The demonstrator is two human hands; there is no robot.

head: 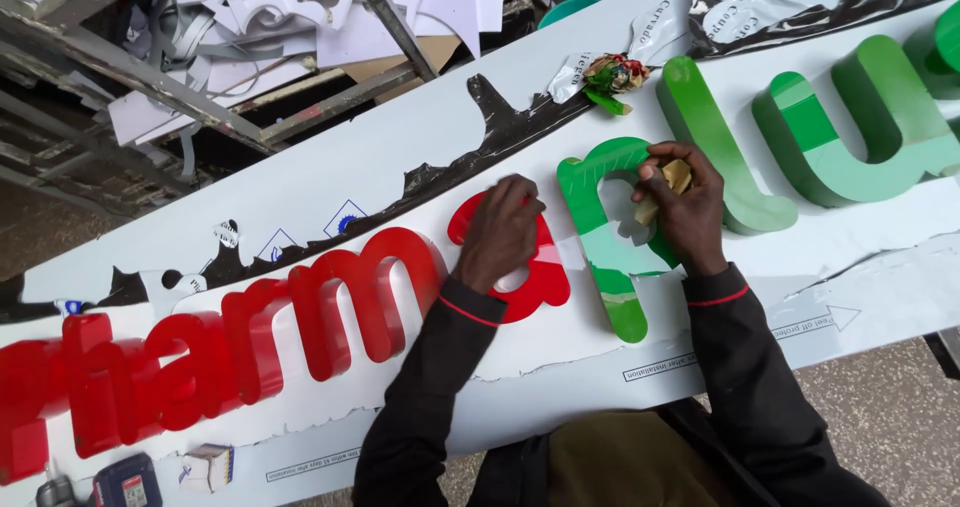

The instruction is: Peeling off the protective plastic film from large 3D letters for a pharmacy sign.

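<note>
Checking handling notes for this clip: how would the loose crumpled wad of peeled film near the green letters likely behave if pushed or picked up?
The crumpled wad looks like thin balled-up film, so it is probably very light and would likely skid or tumble across the smooth white sign panel. Its folds look soft, so it should squash rather than break. Its lumpy shape probably keeps it from rolling far.

Metal rack (pixel 150 87) holding white offcuts (pixel 300 17); speckled floor (pixel 890 407).

Hands on sign letters
Left hand (pixel 500 232) presses a red letter (pixel 535 277); right hand (pixel 690 207) holds a tan scrap (pixel 676 177) against a green letter (pixel 600 237).
</note>
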